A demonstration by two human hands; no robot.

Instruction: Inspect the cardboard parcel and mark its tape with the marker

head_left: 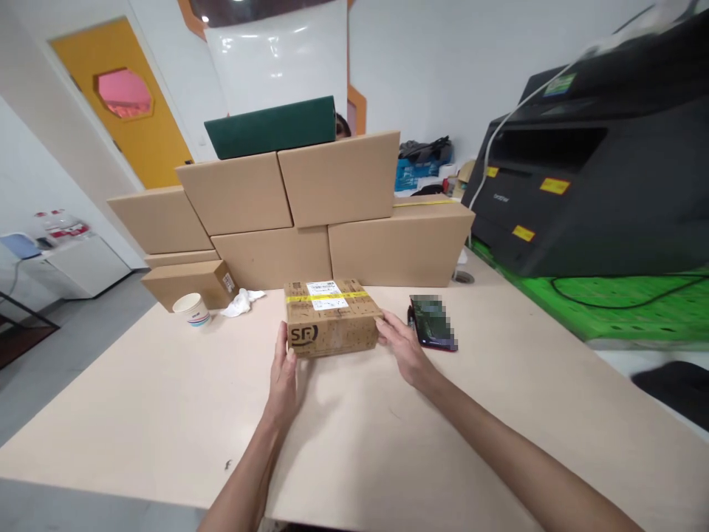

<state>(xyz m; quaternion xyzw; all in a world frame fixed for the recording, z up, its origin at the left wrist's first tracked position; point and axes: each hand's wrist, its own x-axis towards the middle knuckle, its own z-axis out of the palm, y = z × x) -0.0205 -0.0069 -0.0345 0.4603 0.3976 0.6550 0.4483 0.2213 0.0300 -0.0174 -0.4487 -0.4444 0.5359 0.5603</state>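
Between my hands is a brown cardboard parcel box [337,332] with black SF lettering, yellow tape and a white label on top. My left hand [283,377] presses against its left side, fingers along the front left corner. At the right side, my right hand [402,343] grips the box with the fingertips near its front right corner. Whether the box's underside touches the table [343,443] is hard to tell. A phone [433,323] with a blurred screen lies just right of my right hand.
Stacked cardboard boxes [271,258] form a wall behind the parcel, topped by a green box [271,127]. A paper cup [192,310] and crumpled tissue [242,302] are at left. A large black printer [598,162] stands right on a green surface [625,310]. Someone's head [343,127] partly shows behind.
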